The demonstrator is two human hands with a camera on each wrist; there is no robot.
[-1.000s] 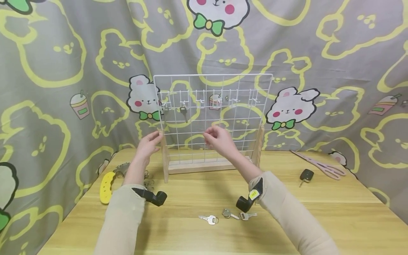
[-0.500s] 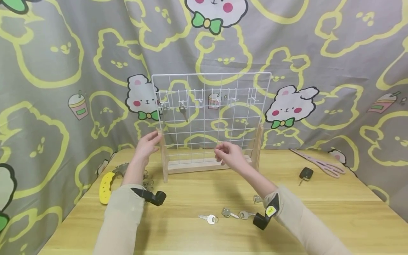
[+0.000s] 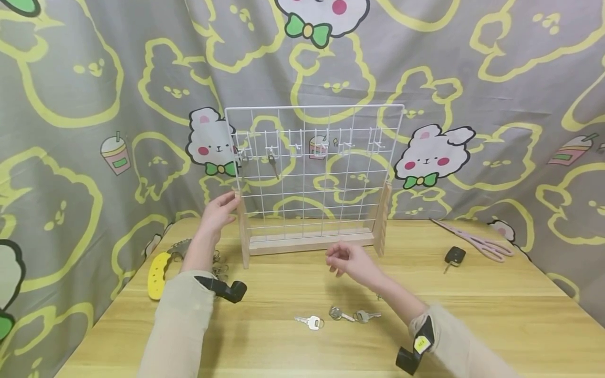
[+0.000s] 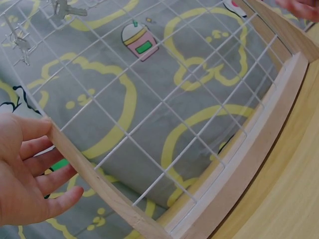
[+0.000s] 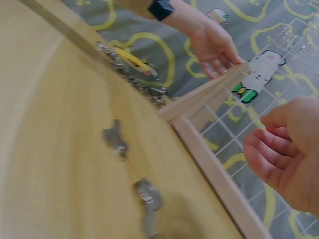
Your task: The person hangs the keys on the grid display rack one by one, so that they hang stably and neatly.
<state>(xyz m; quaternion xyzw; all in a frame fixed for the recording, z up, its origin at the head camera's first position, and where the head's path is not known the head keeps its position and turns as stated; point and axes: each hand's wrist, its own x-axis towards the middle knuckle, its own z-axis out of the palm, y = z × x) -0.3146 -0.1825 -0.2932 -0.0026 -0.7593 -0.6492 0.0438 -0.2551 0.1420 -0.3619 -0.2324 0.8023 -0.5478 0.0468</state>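
A white wire grid rack with a wooden base stands upright at the back of the table. Two keys hang at its left: one key on a hook and another key nearer the edge. My left hand touches the top of the rack's left wooden post, its fingers spread and relaxed. In front of the base, my right hand hovers above the table with loosely curled fingers and nothing between them. Below it lie a silver key, a round-headed key and another key.
At the left lie a yellow curved object and a cluster of metal rings or chain, partly hidden by the left arm. On the right are a black car key and pink-handled scissors. A patterned curtain hangs behind.
My right hand has moved down and to the right, away from the grid and towards the loose keys. My left hand has stayed at the post. The hanging keys look unchanged.
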